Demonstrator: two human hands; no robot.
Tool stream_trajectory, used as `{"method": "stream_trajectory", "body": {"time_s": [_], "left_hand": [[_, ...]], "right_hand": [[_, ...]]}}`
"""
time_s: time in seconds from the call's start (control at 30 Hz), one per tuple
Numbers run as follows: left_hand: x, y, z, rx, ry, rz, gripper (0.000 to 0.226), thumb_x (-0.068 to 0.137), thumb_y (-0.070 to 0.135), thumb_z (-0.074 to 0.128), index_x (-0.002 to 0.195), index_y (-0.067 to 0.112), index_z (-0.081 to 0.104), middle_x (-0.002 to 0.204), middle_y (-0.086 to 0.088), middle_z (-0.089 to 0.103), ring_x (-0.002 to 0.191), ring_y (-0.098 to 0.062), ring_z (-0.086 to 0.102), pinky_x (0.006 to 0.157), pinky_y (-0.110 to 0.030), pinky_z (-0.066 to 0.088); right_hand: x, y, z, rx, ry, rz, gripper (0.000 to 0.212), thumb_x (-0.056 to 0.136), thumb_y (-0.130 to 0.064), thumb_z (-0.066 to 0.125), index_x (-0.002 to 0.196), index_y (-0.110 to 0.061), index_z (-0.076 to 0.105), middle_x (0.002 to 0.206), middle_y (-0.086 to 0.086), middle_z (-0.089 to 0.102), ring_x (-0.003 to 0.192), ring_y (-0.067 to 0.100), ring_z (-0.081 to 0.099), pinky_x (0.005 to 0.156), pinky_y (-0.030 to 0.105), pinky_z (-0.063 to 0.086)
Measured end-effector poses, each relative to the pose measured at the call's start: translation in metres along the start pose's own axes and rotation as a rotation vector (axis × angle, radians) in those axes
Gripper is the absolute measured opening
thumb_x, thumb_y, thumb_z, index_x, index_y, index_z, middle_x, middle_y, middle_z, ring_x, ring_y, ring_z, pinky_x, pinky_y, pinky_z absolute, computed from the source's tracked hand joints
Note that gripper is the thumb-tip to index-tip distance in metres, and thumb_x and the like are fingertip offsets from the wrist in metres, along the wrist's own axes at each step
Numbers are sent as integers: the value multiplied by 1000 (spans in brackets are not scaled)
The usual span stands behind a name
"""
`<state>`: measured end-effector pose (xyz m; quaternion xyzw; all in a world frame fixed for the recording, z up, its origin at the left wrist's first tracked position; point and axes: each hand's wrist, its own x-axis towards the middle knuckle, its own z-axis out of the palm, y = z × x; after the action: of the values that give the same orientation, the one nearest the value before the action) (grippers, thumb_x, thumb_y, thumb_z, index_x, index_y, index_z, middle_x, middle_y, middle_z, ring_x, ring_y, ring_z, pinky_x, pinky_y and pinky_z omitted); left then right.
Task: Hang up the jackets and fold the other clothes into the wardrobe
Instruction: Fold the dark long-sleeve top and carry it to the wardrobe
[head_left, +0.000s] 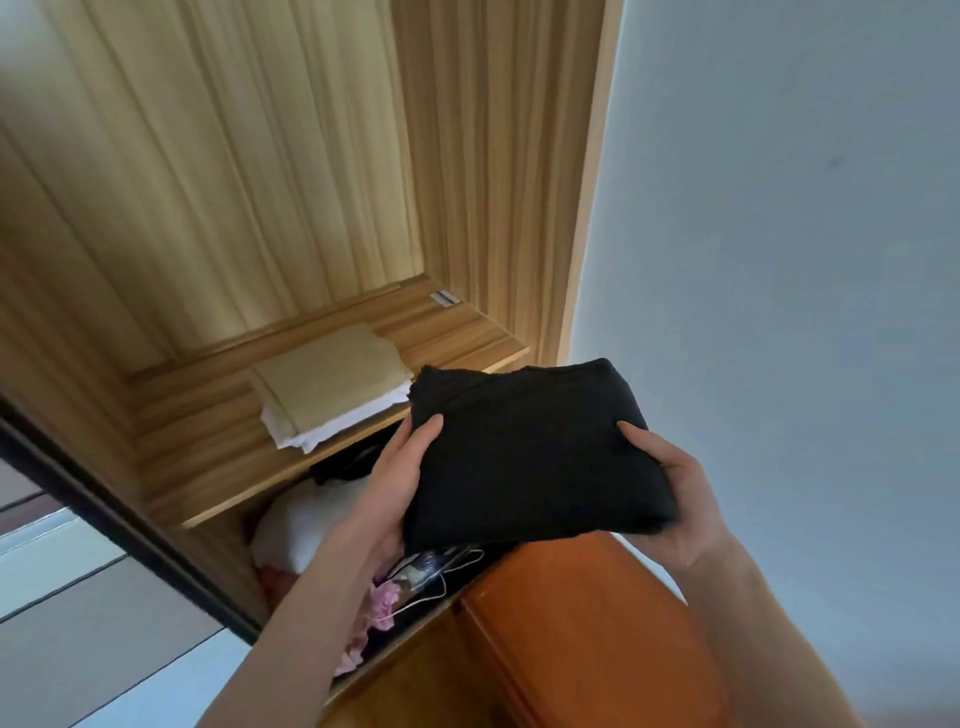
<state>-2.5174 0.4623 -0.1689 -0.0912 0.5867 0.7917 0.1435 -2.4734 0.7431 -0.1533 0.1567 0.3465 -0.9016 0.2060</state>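
I have a folded black garment (540, 452) held up in the centre of the frame, carried between both hands: my left hand (395, 478) grips its left edge with the thumb curled over the top and the fingers hidden underneath, and my right hand (670, 499) clamps the right edge the same way, thumb on top. The wardrobe (234, 208) fills the upper left of the frame, and its wooden shelf (218, 447) already carries a folded beige and white stack (327, 389) just left of the bundle I am holding. I judge this to be the putting-away step for a folded piece, with the folding itself done. Next, I think, I need to push the bundle forward and up onto the shelf, beside or on top of that stack, keeping it level so the folds do not slip open. Below the shelf, at lower centre, loose pink and white clothes (322, 525) lie in a heap.
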Motion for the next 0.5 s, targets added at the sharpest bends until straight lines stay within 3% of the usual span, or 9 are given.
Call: {"method": "stream_trajectory", "body": {"time_s": [0.1,0.2,0.27,0.37,0.5], "left_hand": [[2,7,-18,-23,79,18,43,92,51,72,133,40,65,122,-1,77,108,-26,76,82,-40,64],[8,13,-44,-30,155,19,40,94,52,70,132,43,65,121,0,77,108,-26,75,97,-48,58],[13,19,-65,-48,205,31,38,94,51,71,130,44,66,121,-1,77,109,-26,75,100,-49,57],[22,25,-97,-73,244,33,41,93,51,72,132,45,65,122,-1,76,109,-26,75,95,-46,60],[36,39,-138,-89,303,42,34,88,55,76,121,48,67,114,1,79,102,-24,77,80,-40,64]], "right_hand": [[29,-2,19,-16,-35,94,53,79,-29,86,126,-6,75,135,17,69,119,36,70,91,50,59],[61,4,40,-18,-92,145,51,89,-28,77,135,-7,69,138,16,67,123,35,67,92,50,59],[83,11,56,-32,-122,166,48,95,-28,71,137,-4,67,138,18,67,123,37,68,92,51,59],[116,22,78,-72,-175,178,48,99,-29,64,139,-2,64,140,21,64,121,38,68,91,50,60],[153,34,109,-130,-232,146,43,96,-30,67,132,-6,71,139,22,65,119,39,69,89,50,60]]}}
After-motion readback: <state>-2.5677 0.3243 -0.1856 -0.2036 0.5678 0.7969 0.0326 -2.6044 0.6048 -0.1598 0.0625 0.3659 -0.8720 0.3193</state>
